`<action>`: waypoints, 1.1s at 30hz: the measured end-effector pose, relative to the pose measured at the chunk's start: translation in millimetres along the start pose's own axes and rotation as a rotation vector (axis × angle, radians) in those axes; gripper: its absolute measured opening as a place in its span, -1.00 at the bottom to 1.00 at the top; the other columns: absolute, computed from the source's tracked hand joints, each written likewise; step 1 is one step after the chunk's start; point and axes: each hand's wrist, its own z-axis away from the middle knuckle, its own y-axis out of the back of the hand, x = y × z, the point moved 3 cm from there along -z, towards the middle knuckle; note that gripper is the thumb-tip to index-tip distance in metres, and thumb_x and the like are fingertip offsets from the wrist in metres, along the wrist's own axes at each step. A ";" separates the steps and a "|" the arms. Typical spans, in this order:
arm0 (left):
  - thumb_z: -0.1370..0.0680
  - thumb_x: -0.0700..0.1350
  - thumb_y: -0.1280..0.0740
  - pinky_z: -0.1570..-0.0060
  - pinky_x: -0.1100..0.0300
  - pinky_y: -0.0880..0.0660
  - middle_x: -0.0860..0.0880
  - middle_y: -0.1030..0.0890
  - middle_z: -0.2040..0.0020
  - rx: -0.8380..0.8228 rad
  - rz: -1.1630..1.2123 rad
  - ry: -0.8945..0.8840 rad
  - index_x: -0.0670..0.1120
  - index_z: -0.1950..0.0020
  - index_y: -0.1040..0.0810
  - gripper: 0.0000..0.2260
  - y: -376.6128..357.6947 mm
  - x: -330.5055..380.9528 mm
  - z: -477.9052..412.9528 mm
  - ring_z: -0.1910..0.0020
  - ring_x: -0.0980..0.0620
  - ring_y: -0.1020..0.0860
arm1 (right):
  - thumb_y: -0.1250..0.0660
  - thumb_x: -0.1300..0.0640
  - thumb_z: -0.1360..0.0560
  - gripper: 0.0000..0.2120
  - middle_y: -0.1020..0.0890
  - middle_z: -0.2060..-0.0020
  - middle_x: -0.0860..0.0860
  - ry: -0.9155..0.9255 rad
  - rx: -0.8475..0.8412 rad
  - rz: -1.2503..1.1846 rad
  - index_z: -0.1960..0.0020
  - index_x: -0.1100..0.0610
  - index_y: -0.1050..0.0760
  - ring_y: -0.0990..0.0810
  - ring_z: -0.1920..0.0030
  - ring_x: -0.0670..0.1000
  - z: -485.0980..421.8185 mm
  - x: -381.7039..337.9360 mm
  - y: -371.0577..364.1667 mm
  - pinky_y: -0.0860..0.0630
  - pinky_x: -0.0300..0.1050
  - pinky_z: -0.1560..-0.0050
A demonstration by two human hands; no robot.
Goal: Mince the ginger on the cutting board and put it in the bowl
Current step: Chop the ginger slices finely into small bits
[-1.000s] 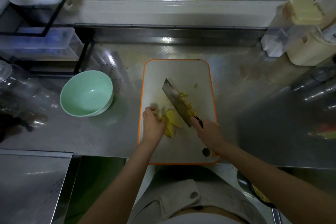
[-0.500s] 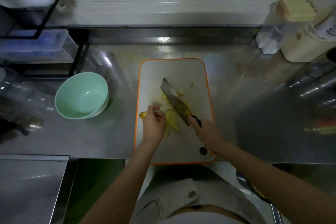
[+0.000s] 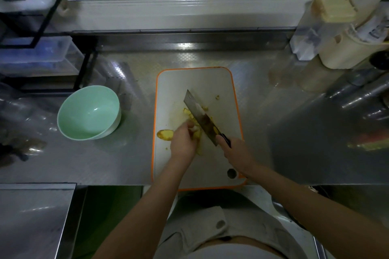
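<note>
1. Where the orange-rimmed cutting board [image 3: 210, 82] overhangs the near edge of the steel surface [image 3: 284, 143], both bare forearms reach in over it.
2. Right hand [image 3: 236, 151]: fingers wrapped round the dark handle of the cleaver [image 3: 200, 114]. The blade runs diagonally up and to the left across the middle of the board, with yellow bits stuck to its flat.
3. Left hand [image 3: 183, 144]: fingers curled over the ginger slices [image 3: 199, 135], holding them down on the board just left of the blade.
4. A ginger end piece [image 3: 165, 134] lies at the board's left edge, partly on the orange rim, just beside the left hand.
5. Cut strips [image 3: 188, 111] lie against the blade's left side, beyond the fingertips. One stray bit [image 3: 217, 96] sits farther up, toward the right rim.
6. The mint-green bowl [image 3: 88, 111] stands upright on the surface, left of the board and apart from it.
7. Far left: a black rack [image 3: 84, 69] with clear boxes. Far right: cream containers [image 3: 345, 52] near the back wall.
</note>
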 end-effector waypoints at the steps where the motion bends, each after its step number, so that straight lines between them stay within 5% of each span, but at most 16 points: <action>1: -0.47 -0.18 -0.34 0.15 0.17 -0.41 -0.05 -0.57 -0.02 0.020 -0.008 -0.027 -0.07 -0.14 -0.51 -0.76 0.3 -0.4 0.2 -0.02 -0.06 -0.53 | -0.12 -0.03 -0.60 -0.62 -0.37 0.48 0.02 0.002 -0.002 -0.002 0.37 0.03 -0.27 -0.33 0.49 0.00 -0.1 1.0 0.2 -0.33 -0.05 0.35; 9: -0.42 -0.33 -0.35 0.26 0.42 -0.27 0.01 -0.50 0.16 0.111 0.148 -0.153 -0.15 -0.02 -0.52 -0.79 12.3 4.8 5.7 0.17 0.08 -0.45 | -0.12 -0.07 -0.60 -0.61 -0.38 0.47 0.05 -0.008 -0.010 -0.015 0.36 0.07 -0.28 -0.34 0.47 0.00 -0.9 5.7 1.3 -0.30 -0.09 0.35; 16: -0.42 -0.36 -0.35 0.17 0.21 -0.38 -0.04 -0.50 0.22 0.104 0.151 -0.239 -0.14 0.05 -0.53 -0.82 29.1 10.7 -3.1 0.19 0.01 -0.45 | -0.11 -0.07 -0.59 -0.61 -0.38 0.45 0.08 -0.004 -0.014 0.001 0.30 0.15 -0.33 -0.33 0.48 0.01 -4.1 6.8 -1.5 -0.27 -0.08 0.35; 33: -0.50 -0.37 -0.24 0.09 0.12 -0.39 -0.03 -0.47 0.11 0.063 0.256 -0.194 -0.10 0.06 -0.35 -0.82 47.3 2.8 -19.8 0.15 -0.01 -0.42 | -0.10 -0.09 -0.59 -0.59 -0.35 0.49 0.01 0.019 -0.002 0.010 0.36 0.08 -0.27 -0.30 0.51 -0.03 -3.3 1.1 1.2 -0.25 -0.12 0.39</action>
